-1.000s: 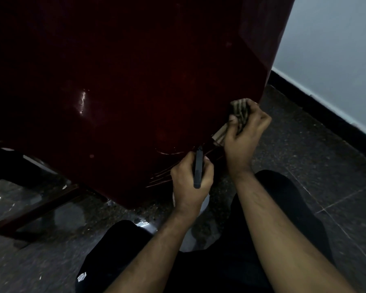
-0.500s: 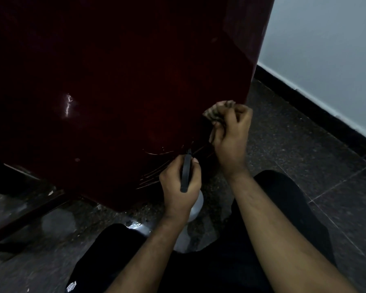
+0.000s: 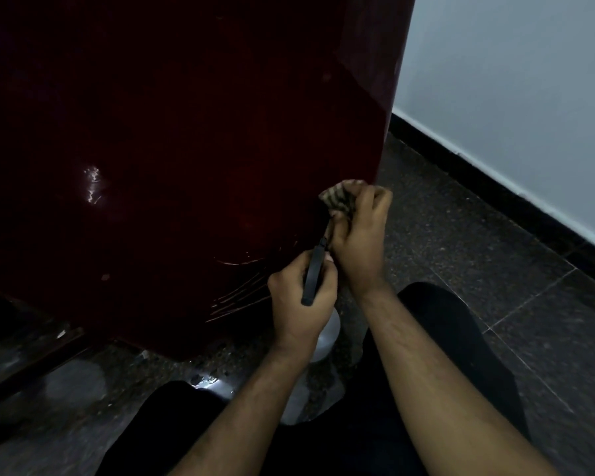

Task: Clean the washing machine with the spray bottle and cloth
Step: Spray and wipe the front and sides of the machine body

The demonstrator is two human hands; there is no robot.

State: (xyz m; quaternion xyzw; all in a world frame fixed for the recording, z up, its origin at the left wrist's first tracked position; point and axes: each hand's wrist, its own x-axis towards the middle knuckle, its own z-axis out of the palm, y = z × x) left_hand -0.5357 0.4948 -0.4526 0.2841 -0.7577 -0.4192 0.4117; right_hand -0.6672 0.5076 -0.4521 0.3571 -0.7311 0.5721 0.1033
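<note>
The dark red washing machine [image 3: 172, 139] fills the upper left, its lower front scratched and marked. My right hand [image 3: 358, 235] grips a bunched checked cloth [image 3: 339, 197] and presses it against the machine's lower right corner edge. Just below and to the left, my left hand [image 3: 299, 304] is closed around the spray bottle, with its black trigger head [image 3: 313, 273] showing above my fingers and its pale body [image 3: 327, 333] showing beneath my palm. The nozzle points toward the machine's corner.
A dark speckled tiled floor [image 3: 478, 262] runs to the right, ending at a black skirting and pale wall [image 3: 512, 97]. My knees in black trousers [image 3: 437, 324] are close to the machine. A wooden stand rail [image 3: 31, 369] lies low at the left. Wet patches shine on the floor.
My right hand with the cloth has slid a little down the machine's corner edge, ending closer to my left hand. The bottle hand has stayed about where it was.
</note>
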